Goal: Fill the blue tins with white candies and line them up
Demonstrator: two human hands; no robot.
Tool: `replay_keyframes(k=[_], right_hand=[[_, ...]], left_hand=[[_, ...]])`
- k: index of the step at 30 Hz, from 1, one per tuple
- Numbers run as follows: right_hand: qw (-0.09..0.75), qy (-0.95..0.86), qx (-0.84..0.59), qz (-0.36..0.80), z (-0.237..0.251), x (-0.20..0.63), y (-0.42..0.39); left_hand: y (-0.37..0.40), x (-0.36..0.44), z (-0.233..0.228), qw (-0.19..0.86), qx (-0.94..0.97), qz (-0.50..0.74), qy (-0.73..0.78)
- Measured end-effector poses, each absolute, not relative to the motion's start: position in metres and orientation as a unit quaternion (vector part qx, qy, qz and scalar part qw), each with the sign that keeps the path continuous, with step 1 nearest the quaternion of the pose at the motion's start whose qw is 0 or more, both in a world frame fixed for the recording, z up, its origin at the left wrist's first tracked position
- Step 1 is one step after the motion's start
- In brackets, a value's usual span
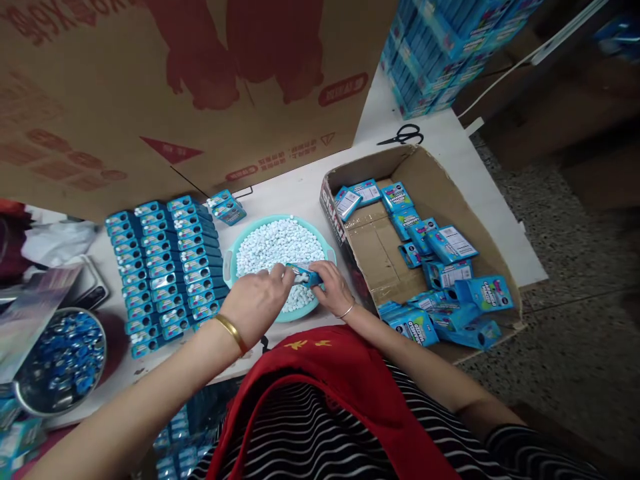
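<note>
Both hands meet over a turquoise basin (245, 235) of small white candies (280, 241). A small blue candy box (303, 275) is between them, tilted, with white pieces showing at its opening. My right hand (334, 288) grips the right end of this box, fingers wrapped round it. My left hand (257, 300) is closed at its left end; its fingertips are partly hidden. Left of the basin stand rows of upright blue candy boxes (160, 267), packed close together. Two more boxes (227, 208) stand apart behind the basin.
A cardboard tray (370, 253) on the right holds several loose blue boxes (453, 243). Black scissors (404, 135) lie behind it. A large carton (200, 80) stands at the back, stacked blue packs (435, 53) beyond. At left is a metal bowl (103, 360) of blue-wrapped pieces.
</note>
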State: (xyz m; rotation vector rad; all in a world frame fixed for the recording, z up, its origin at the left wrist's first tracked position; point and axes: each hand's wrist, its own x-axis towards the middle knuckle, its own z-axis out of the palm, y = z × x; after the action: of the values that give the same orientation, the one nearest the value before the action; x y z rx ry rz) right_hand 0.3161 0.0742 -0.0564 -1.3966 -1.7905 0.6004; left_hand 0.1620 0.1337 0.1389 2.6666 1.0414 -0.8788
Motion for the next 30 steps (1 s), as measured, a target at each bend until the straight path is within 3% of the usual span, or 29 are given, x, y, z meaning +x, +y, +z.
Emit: replay_keyframes(k=[4,7,13,19,24,30], right_hand=[[0.401,-0.693,-0.547,0.245,-0.059,0.317,0.074],[0.412,-0.678,-0.557,0.247,-0.062,0.322,0.073],[0.433,-0.622,-0.597,0.261,-0.06,0.34,0.069],[0.445,-0.588,-0.616,0.277,-0.056,0.345,0.067],[0.452,-0.552,-0.638,0.289,-0.056,0.343,0.065],[0.448,-0.557,-0.644,0.273,-0.056,0.344,0.066]], left_hand=[[0.134,0.158,0.142,0.076,0.899,-0.268,0.339],[0.149,0.124,0.118,0.118,0.88,-0.227,0.4],[0.171,0.06,-0.007,0.25,0.789,-0.192,0.528],[0.161,0.109,-0.095,0.328,0.8,-0.102,0.492],[0.158,0.118,-0.098,0.374,0.795,-0.024,0.476],[0.157,0.085,-0.041,0.394,0.806,0.049,0.439]])
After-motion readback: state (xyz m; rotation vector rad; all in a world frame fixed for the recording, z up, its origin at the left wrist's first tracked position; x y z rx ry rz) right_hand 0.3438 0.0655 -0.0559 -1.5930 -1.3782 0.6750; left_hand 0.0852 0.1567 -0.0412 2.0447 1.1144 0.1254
